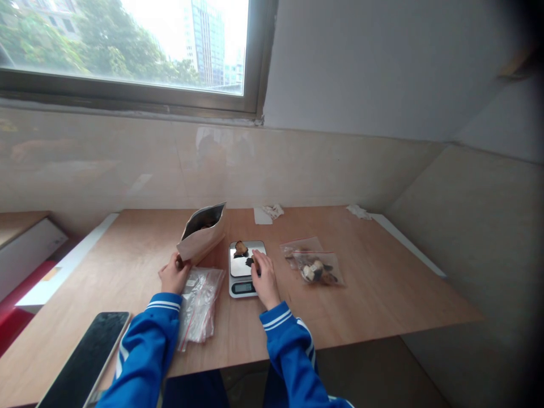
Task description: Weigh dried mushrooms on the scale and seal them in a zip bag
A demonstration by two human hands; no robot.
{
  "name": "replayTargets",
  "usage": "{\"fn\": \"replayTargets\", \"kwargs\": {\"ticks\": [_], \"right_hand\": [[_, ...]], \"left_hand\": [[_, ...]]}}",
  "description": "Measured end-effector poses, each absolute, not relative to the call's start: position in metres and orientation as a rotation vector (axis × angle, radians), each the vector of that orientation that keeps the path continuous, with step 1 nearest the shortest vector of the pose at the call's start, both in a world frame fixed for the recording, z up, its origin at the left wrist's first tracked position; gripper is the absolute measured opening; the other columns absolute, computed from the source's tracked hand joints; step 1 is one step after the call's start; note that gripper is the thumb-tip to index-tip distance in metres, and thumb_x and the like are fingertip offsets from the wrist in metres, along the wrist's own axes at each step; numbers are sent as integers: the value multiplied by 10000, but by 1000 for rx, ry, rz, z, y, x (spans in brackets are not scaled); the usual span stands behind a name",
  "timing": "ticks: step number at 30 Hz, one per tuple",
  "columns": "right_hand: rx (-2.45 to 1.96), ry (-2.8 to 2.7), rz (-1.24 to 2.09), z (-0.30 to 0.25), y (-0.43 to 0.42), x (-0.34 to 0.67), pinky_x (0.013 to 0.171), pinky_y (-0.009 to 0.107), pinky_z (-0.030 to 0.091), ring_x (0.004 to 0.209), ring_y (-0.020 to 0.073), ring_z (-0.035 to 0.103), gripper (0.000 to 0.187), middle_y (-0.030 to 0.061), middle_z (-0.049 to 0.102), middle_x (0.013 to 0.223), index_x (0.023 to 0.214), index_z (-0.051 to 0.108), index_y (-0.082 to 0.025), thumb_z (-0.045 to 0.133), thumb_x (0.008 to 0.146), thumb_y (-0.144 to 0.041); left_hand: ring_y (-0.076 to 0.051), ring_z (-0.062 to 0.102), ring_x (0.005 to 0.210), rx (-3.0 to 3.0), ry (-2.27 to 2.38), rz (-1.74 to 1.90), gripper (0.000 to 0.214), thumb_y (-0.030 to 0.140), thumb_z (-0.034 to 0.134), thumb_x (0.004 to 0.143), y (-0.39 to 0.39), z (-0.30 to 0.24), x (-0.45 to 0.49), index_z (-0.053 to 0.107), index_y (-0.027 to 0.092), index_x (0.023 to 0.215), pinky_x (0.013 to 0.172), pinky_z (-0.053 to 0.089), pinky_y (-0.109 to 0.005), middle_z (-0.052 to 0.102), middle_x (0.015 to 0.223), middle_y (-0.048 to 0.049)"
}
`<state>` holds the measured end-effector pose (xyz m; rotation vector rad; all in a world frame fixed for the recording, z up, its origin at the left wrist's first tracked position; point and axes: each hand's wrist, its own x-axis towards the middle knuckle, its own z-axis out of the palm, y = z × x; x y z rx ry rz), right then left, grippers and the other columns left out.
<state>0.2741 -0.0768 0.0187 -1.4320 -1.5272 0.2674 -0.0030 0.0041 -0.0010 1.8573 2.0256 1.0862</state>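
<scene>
Left hand (173, 276) pinches the near-left corner of the paper bag (207, 241), mouth gaping. Right hand (265, 279) is over the scale (237, 283), fingers half curled at a dark piece (249, 262); can't tell if gripped. Brown piece (241, 248) sits behind it on the platform. Plastic bag stack (200, 303) by left wrist, filled bags (318, 271) right of scale.

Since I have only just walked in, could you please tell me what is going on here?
The person's left hand holds the near left end of an open brown pouch. The right hand is over a digital scale, touching or close to dark bits there; its grip is unclear. A brown piece also sits there. Clear bags lie left of the scale; two other bags, the nearer holding pieces, lie right.
</scene>
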Motion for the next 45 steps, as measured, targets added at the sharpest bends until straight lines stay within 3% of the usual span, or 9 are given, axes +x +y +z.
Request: {"fn": "replayTargets", "kwargs": {"ticks": [9, 14, 18, 24, 28, 32, 36, 45], "right_hand": [[-1505, -1844, 240, 41, -53, 253, 1095, 486, 282, 1349, 270, 303, 462, 99, 476, 1382, 1334, 471, -154, 418, 875, -171], [-1599, -1844, 223, 42, -55, 251, 1084, 508, 252, 1299, 289, 362, 317, 106, 540, 1292, 1118, 623, -171, 429, 868, -147], [-1620, -1766, 223, 44, -63, 256, 1070, 504, 260, 1263, 282, 395, 264, 93, 580, 1213, 1028, 649, -190, 459, 851, -139], [-1393, -1528, 163, 88, -78, 253, 1029, 406, 381, 1211, 205, 456, 328, 108, 513, 1275, 1150, 583, -188, 371, 901, -162], [-1197, -1600, 143, 126, -90, 238, 1050, 382, 379, 1246, 189, 430, 386, 73, 488, 1321, 1284, 482, -234, 376, 916, -182], [-1115, -1699, 166, 136, -97, 227, 1016, 359, 408, 1164, 182, 484, 369, 64, 547, 1200, 1194, 546, -235, 377, 890, -113], [-1166, -1681, 162, 130, -99, 229, 945, 349, 441, 1034, 183, 525, 323, 60, 564, 1042, 1026, 606, -220, 393, 850, -52], [-1185, -1458, -12, 104, -103, 220, 864, 375, 438, 911, 187, 528, 105, 59, 543, 917, 941, 522, -202, 484, 870, -135]], "left_hand": [[-304, 649, 952, 1814, 2012, 1034, 393, 405, 525, 727, 2, 3, -2, 565, 229, 1076, 897, 407, -439, 710, 914, -69], [-306, 646, 964, 1809, 2023, 1005, 419, 425, 506, 728, 2, 3, -2, 565, 225, 1091, 900, 406, -432, 710, 939, -75], [-304, 652, 948, 1825, 2026, 1007, 423, 430, 510, 726, 4, 1, -4, 570, 224, 1090, 889, 421, -423, 712, 931, -74], [-294, 665, 889, 1867, 1974, 1033, 455, 434, 517, 725, 5, -4, -8, 580, 203, 1112, 838, 464, -391, 713, 863, -63], [-251, 647, 952, 1875, 1763, 1133, 500, 355, 552, 706, 0, 1, -6, 554, 202, 1182, 841, 486, -330, 691, 1033, -53], [-236, 635, 990, 1832, 1642, 1199, 502, 287, 566, 694, -4, 5, -3, 557, 205, 1189, 873, 488, -325, 675, 1102, -49], [-244, 617, 1037, 1819, 1578, 1260, 475, 328, 576, 724, -3, 2, -2, 557, 200, 1182, 925, 469, -358, 656, 1146, -66], [-256, 574, 1121, 1763, 1480, 1318, 438, 334, 586, 746, -2, -1, -1, 559, 195, 1160, 1002, 419, -400, 606, 1229, -100]]}}
